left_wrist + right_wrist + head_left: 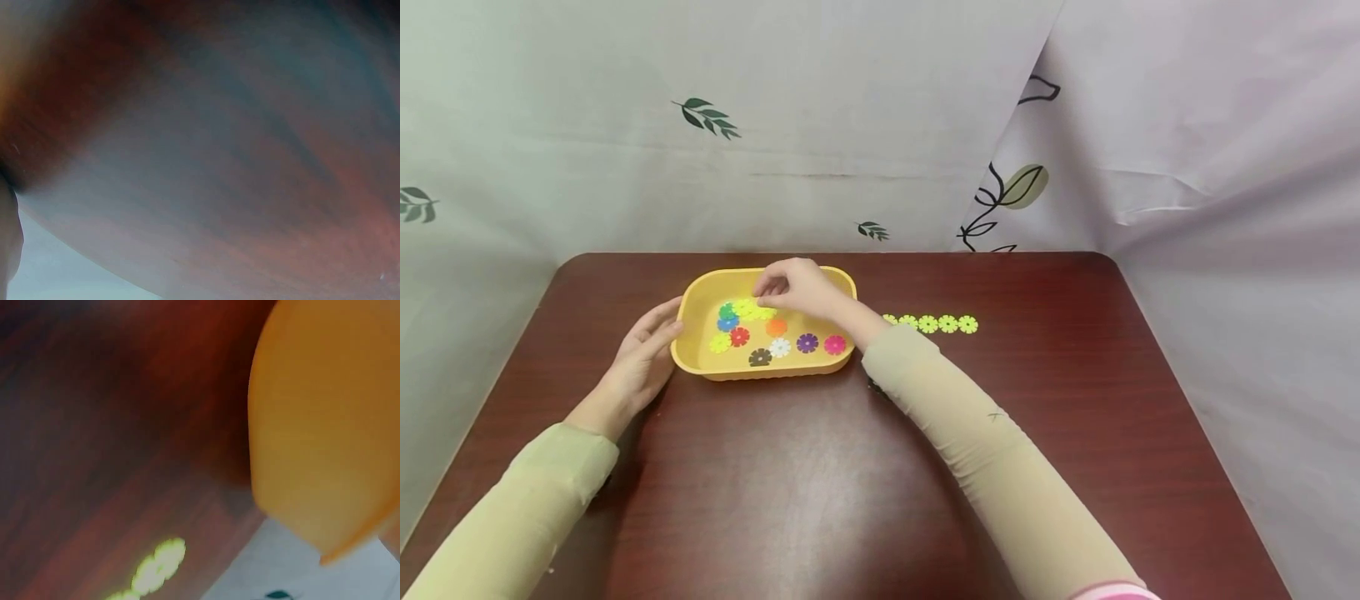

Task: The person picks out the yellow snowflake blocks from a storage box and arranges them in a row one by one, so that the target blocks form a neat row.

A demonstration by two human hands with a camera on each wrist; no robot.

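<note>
A yellow plastic basket (700, 363) holds flower-shaped discs in several colours. At its left end my left hand (642, 360) grips the wall, thumb at the rim and fingers along the outside. Over the right part of the basket reaches my right hand (805, 290), its bent fingers and thumb at the yellow-green discs (745, 309); whether they pinch one is too small to tell. The right wrist view shows the basket's outer wall (325, 425) close up, hiding most of that hand.
Right of the basket, a row of yellow-green discs (947, 323) lies on the dark red table (1060, 417), partly behind my right forearm; it shows in the right wrist view too (150, 574). Pale patterned cloth (790, 125) hangs behind the table.
</note>
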